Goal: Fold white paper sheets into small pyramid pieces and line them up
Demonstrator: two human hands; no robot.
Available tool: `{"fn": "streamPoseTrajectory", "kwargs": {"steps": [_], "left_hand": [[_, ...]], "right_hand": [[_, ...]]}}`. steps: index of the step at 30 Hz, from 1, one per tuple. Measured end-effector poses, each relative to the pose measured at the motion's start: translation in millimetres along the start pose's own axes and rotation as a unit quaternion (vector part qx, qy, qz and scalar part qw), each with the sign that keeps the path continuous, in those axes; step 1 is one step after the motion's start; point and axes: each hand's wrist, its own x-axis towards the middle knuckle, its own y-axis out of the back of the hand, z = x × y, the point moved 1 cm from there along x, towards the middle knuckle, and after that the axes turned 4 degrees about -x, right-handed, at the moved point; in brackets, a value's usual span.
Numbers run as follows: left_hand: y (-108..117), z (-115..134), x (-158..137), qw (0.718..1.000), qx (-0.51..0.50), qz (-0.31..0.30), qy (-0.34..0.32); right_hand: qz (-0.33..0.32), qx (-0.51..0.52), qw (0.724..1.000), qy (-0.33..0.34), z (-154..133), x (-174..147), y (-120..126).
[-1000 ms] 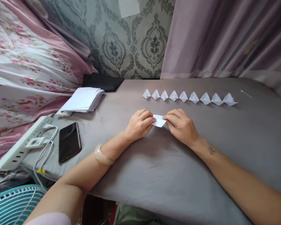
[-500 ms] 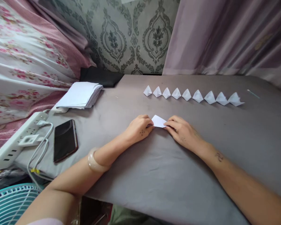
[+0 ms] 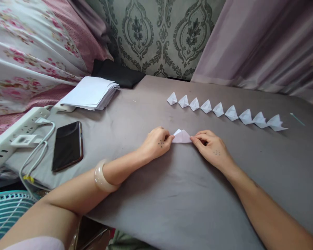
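A small folded white paper (image 3: 182,136) is stretched between my two hands, just above or on the grey cloth; its peaked top points away from me and its straight edge faces me. At the paper's left corner, my left hand (image 3: 159,141) pinches it between thumb and fingers. My right hand (image 3: 210,146) grips the right corner the same way. Beyond them stands a slanting row of several folded white paper boats (image 3: 218,110), each with a pointed middle.
A stack of white paper sheets (image 3: 90,92) lies at the left, in front of a black folded item (image 3: 120,72). Nearer are a phone (image 3: 67,146), a power strip (image 3: 18,133) with cables, and a teal fan (image 3: 10,215). A thin stick (image 3: 297,119) lies far right.
The paper now shows a straight front edge with peaked layers behind, where before it was a plain slanted shape. My fingers have shifted to its corners. The camera view has tilted.
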Motion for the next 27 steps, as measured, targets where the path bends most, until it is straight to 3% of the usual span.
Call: {"fn": "streamPoseTrajectory", "kwargs": {"steps": [5, 11, 20, 27], "left_hand": [[-10, -5, 3, 0.999, 0.006, 0.035, -0.015], [-12, -2, 4, 0.999, 0.02, 0.023, -0.026], [-8, 4, 5, 0.999, 0.048, -0.005, -0.018], [-11, 2, 8, 0.995, 0.097, -0.013, -0.035]], "right_hand": [[0.019, -0.021, 1.0, -0.011, -2, 2, -3], [0.007, -0.055, 0.998, -0.014, -2, 7, -5], [-0.073, -0.102, 0.992, -0.024, -4, 22, 2], [-0.061, -0.107, 0.991, -0.05, -7, 22, 0]]}}
